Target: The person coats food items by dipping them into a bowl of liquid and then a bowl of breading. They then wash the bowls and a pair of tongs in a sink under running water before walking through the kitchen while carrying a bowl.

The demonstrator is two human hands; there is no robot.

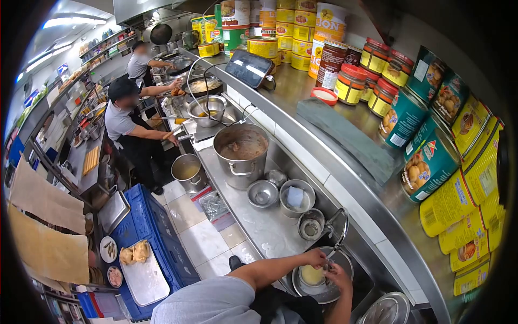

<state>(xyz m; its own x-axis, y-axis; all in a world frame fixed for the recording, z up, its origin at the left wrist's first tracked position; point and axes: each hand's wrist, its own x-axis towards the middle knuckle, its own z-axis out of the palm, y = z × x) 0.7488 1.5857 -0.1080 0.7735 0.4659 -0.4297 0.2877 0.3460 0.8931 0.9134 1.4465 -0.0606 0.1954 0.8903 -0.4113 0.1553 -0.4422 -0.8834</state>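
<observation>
My left hand (316, 259) reaches over a wide metal basin (298, 285) under the tap. Close beside it, my right hand (339, 276) comes in from below. Both hands have their fingers curled and meet above the basin's middle. Whatever is between the fingertips is too small to make out. Beneath them, a pale yellow round thing (311, 274), perhaps a small bowl with something in it, sits inside the basin. The curved metal tap (344, 227) stands just past my hands.
Along the steel counter stand a tall stockpot (241, 162), a metal bowl (263, 193) and a pot holding a bluish-white block (295, 196). Cans and jars (349, 85) crowd the shelf. A tray (148, 281) lies on a blue chest (162, 237). A co-worker (123, 119) stands at the stove.
</observation>
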